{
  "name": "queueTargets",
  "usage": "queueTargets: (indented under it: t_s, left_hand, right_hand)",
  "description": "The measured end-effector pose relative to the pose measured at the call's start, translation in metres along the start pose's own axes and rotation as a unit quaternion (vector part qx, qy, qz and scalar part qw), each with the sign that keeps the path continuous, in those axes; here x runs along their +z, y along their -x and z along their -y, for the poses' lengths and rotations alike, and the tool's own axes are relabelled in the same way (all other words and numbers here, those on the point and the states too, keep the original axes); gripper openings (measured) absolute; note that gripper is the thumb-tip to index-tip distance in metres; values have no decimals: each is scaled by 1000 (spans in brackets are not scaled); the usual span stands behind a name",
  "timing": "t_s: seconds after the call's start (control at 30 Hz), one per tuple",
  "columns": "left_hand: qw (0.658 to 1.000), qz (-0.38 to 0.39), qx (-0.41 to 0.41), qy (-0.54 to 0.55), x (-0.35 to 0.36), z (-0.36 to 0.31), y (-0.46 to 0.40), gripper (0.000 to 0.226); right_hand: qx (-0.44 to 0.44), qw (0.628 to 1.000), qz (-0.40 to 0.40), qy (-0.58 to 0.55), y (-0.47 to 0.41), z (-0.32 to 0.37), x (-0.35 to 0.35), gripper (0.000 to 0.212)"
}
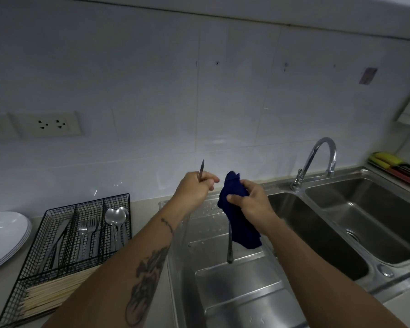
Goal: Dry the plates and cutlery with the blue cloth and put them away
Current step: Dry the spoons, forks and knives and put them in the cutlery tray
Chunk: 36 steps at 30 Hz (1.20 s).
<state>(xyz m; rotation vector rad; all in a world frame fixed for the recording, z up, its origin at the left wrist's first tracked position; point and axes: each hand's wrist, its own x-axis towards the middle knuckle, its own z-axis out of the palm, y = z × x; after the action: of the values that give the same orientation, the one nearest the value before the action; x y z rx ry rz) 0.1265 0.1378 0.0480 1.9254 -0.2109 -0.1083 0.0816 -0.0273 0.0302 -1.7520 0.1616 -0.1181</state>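
Your right hand [251,204] is bunched around the blue cloth [237,218], fingers curled tight into the fabric, and a piece of cutlery [229,247] hangs out of the bottom of the cloth with its handle pointing down over the draining board [234,292]. Which kind of piece it is you cannot tell, since its head is hidden in the cloth. Your left hand [195,188] is closed around a second piece [201,170], thin and upright, its tip sticking up above your knuckles; it looks like a knife, but it is too slim to be sure.

The main risk is the hanging piece: it seems held only through the cloth, so loosening your grip to rub could let it slide out onto the steel below. Keep the upright tip away from your right hand while both work close together.

To the left on the worktop, the wire cutlery tray [64,245] already holds forks [88,233] and spoons [116,217], with white plates [5,235] stacked beside it. The double sink [341,223] and tap [317,162] lie to your right.
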Motion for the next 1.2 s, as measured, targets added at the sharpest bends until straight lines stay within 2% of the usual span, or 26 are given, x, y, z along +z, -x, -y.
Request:
queueTargets:
  t_s: [0.13, 0.37, 0.53, 0.7, 0.8, 0.9, 1.03, 1.2]
  left_hand:
    - [1000, 14, -17, 2, 2, -17, -8, 12]
    - [995, 84, -58, -11, 2, -19, -1, 19]
    - [998, 45, -43, -12, 7, -13, -2, 11]
    - [998, 23, -24, -44, 7, -11, -2, 16]
    - [999, -22, -23, -3, 6, -11, -4, 18]
    - [996, -80, -21, 40, 1, -10, -5, 13]
    - [991, -123, -35, 35, -3, -3, 2, 10]
    - [991, -91, -51, 87, 3, 2, 3, 11]
  right_hand:
    - [-9, 999, 46, 23, 5, -2, 4, 24]
    - [-25, 999, 29, 12, 6, -1, 0, 17]
    - [-25, 999, 35, 21, 8, -3, 3, 17]
    - [-37, 998, 34, 43, 11, 0, 7, 18]
    - [-43, 997, 42, 45, 13, 4, 7, 18]
    - [-10, 994, 89, 66, 23, -8, 9, 16]
    - [-2, 989, 102, 108, 34, -31, 8, 18]
    - [-33, 990, 59, 120, 30, -21, 10, 15]
